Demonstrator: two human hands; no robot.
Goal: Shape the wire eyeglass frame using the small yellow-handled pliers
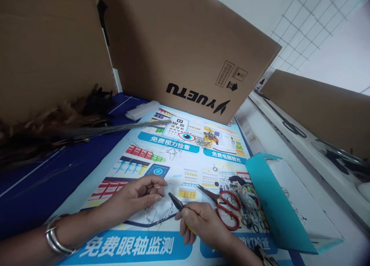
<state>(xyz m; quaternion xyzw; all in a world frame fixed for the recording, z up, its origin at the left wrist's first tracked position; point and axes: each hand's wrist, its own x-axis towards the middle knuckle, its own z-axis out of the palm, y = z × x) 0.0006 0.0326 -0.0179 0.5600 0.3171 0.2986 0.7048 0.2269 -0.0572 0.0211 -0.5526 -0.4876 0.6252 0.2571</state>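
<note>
My left hand [149, 192] pinches a thin, clear wire or line piece [168, 189] between thumb and fingers. Its exact kind is too fine to make out. My right hand [196, 221] is wrapped round a pair of pliers [175, 201] with dark jaws and a bit of yellow handle showing. The plier tips point at the left fingertips, close to the wire. Below, more thin wire pieces [162, 214] lie on the printed mat. Red-handled scissors [228, 208] rest just right of the pliers, blades pointing up and left.
A coil of wire [250, 197] and several small wire loops lie beside a teal open box [267, 204]. A long bundle of thin rods [130, 126] and brown feathers [63, 119] are at left. Large cardboard [179, 46] stands behind. More wire bits [204, 143] sit farther back.
</note>
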